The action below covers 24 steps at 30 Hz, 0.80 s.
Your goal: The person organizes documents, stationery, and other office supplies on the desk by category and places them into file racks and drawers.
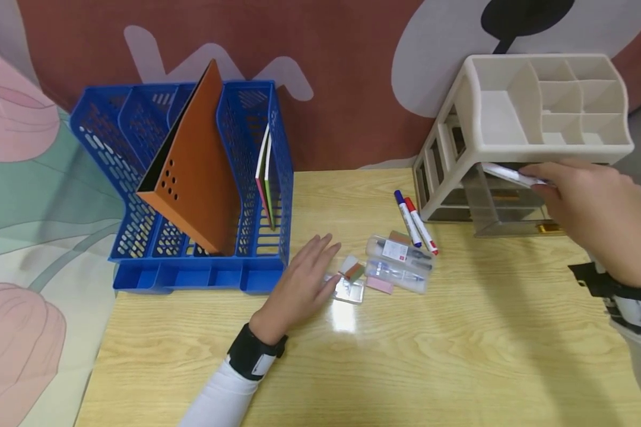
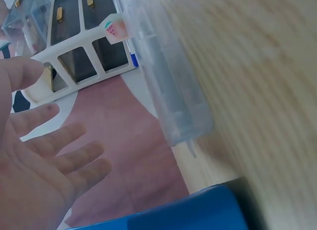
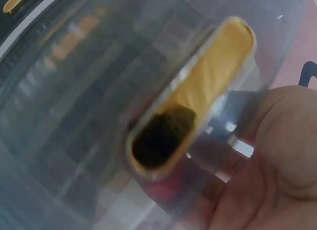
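In the head view my right hand (image 1: 603, 207) pinches a slim white object (image 1: 513, 175) over the pulled-out clear drawer (image 1: 483, 213) of the white desktop organizer (image 1: 555, 145). The object's kind cannot be told. Through the drawer front, with its gold handle (image 3: 213, 67), the right wrist view shows blurred fingers and palm. My left hand (image 1: 294, 287) is spread low over the table, holding nothing, beside a small clear case (image 1: 348, 290) and a small brown-and-green block (image 1: 355, 272). Close by are a pink block (image 1: 379, 285) and two clear pen cases (image 1: 397, 275).
Blue (image 1: 406, 219) and red (image 1: 422, 225) markers lie by the organizer. On the left stands a blue file rack (image 1: 197, 276) holding an orange folder (image 1: 203, 172) and thin booklets (image 1: 265, 175). A patterned cloth (image 1: 347, 89) hangs behind the wooden table (image 1: 395, 362).
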Motion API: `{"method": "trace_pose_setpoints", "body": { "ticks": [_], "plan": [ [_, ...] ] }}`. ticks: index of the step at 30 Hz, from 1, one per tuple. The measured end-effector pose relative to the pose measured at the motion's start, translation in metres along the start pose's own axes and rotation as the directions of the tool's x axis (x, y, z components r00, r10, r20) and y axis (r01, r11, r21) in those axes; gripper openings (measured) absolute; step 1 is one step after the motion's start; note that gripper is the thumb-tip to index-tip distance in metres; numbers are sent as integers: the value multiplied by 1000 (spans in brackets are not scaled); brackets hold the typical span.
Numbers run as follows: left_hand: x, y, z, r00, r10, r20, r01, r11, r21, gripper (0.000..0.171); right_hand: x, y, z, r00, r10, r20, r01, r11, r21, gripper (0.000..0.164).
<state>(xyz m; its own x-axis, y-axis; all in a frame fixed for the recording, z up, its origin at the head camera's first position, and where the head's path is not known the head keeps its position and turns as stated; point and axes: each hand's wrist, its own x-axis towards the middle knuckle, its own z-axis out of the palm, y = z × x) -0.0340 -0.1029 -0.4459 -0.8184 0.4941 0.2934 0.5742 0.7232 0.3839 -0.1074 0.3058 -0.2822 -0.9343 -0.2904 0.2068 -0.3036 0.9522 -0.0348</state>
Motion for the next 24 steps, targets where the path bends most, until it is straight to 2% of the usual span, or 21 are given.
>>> {"method": "trace_pose_setpoints", "body": {
  "ticks": [7, 11, 18, 24],
  "plan": [
    [-4, -2, 6, 1000, -1, 5, 1, 1000, -8, 54, 7, -7, 9, 995, 81, 58, -82, 996, 22, 26],
    [-6, -2, 7, 1000, -2, 6, 2, 1000, -17, 53, 11, -7, 9, 992, 95, 84, -99, 994, 46, 22],
    [-7, -2, 7, 1000, -12, 13, 12, 1000, -25, 53, 22, -12, 12, 990, 21, 142, -42, 988, 146, 21],
    [-9, -2, 7, 1000, -16, 6, 16, 999, -32, 52, 27, -13, 16, 985, 0, 172, -37, 976, 213, 28]
  ]
}}
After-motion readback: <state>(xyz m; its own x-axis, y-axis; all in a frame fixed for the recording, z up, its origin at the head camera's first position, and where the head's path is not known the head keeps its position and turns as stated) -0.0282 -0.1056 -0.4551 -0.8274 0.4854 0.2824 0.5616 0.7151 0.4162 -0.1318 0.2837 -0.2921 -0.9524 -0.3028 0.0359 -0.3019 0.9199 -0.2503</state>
